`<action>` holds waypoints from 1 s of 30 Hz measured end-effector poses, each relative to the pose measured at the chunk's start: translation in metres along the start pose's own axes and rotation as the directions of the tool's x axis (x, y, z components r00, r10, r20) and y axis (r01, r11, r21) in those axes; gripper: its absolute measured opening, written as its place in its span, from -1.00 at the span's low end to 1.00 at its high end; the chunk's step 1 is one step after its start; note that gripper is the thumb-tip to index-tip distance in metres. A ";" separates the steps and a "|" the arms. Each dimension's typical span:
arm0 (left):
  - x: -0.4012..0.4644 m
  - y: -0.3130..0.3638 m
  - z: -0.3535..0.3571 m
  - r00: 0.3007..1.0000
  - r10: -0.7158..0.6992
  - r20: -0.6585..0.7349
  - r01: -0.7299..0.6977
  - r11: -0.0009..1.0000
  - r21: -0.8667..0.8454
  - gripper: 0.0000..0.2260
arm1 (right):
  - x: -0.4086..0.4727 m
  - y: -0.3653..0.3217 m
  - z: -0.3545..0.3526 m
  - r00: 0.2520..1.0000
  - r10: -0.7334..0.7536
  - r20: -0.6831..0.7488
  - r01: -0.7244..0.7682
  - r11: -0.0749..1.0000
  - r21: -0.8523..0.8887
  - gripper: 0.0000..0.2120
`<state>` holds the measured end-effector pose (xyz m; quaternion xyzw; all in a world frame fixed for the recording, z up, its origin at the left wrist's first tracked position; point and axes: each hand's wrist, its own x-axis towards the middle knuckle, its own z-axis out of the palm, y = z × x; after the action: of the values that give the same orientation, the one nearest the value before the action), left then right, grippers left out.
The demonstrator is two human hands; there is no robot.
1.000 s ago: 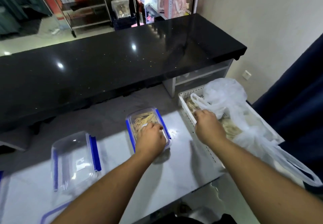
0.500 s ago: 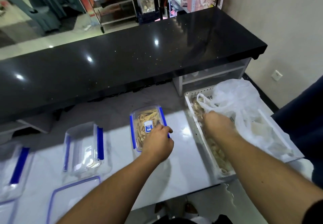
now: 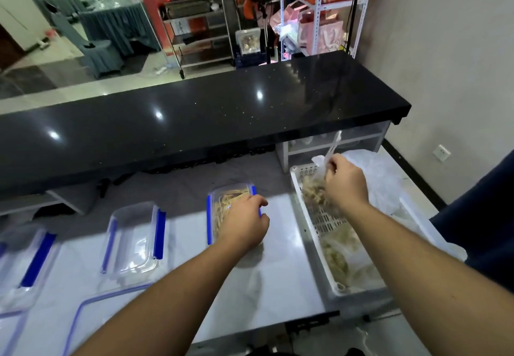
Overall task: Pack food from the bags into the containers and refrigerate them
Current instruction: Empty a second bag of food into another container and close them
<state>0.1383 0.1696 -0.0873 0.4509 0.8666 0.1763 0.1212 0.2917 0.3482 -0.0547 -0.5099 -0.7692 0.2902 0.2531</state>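
With the left hand [image 3: 244, 223] curled on the filled container [image 3: 230, 211] on the table [image 3: 281, 266], the right hand [image 3: 346, 183] pinches the limp, light, probably slippery bag [image 3: 375, 177] in the basket [image 3: 314, 225] by its handles.

- Counter [image 3: 194, 122] at twelve o'clock: glossy black with fine pale specks.
- Table [image 3: 278, 272]: white, faintly grey-marbled.
- Filled container [image 3: 222, 202] at centre: clear, blue clips, beige strips inside.
- Empty container [image 3: 133, 239] at nine o'clock: clear, blue clips.
- Basket [image 3: 314, 233] at three o'clock: white, slotted.
- Bag [image 3: 383, 180]: translucent white.
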 end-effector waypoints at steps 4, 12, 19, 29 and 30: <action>-0.004 0.001 -0.012 0.999 0.002 -0.037 -0.004 0.999 -0.044 -0.66 | -0.007 -0.024 -0.012 0.980 -0.194 -0.048 0.198 0.976 0.094 -0.80; -0.027 -0.015 -0.035 0.986 -0.029 -0.164 -0.017 0.962 -0.272 -0.77 | -0.057 -0.081 0.007 0.862 -0.481 0.164 0.457 0.874 0.164 -0.87; -0.067 -0.073 -0.055 0.984 -0.138 -0.117 0.084 0.922 -0.377 -0.74 | -0.120 -0.111 0.073 0.782 -0.518 0.345 0.465 0.855 0.230 -0.85; -0.133 -0.180 -0.074 0.978 -0.188 0.088 0.208 0.888 -0.410 -0.74 | -0.202 -0.163 0.155 0.765 -0.454 0.457 0.407 0.891 0.202 -0.92; -0.136 -0.187 -0.074 0.976 -0.186 0.110 0.214 0.887 -0.408 -0.72 | -0.207 -0.164 0.161 0.772 -0.433 0.466 0.388 0.901 0.194 -0.91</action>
<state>0.0490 -0.0562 -0.0904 0.3285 0.8459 0.3288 0.2616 0.1492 0.0743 -0.0719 -0.2258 -0.8873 0.3822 0.1248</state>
